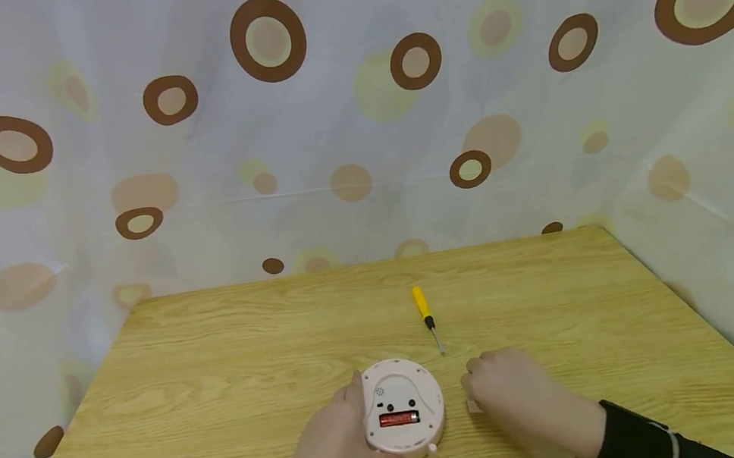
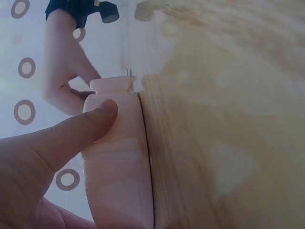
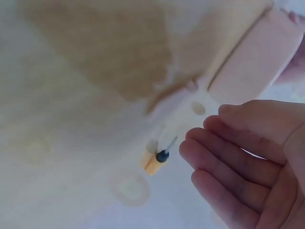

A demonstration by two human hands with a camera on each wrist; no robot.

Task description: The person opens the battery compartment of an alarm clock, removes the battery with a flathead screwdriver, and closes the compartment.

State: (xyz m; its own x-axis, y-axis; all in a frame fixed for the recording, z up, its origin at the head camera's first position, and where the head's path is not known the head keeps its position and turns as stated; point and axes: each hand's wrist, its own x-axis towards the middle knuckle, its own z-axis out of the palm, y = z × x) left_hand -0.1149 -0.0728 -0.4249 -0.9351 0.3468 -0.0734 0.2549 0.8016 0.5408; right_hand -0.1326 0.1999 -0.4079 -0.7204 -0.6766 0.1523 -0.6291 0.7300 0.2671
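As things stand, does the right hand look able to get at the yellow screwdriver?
Probably yes: nothing visible stands between the right hand and the screwdriver, and the left hand grips the round pink device off to one side.

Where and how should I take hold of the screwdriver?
Probably grip the screwdriver by its yellow handle, pinching from above, the right hand coming from the right. It lies flat, handle at the far end, thin shaft pointing back toward the person; the pink device sits to its near left.

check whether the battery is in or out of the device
In: the head view shows the battery lying within the device, its red side exposed with no cover over it.
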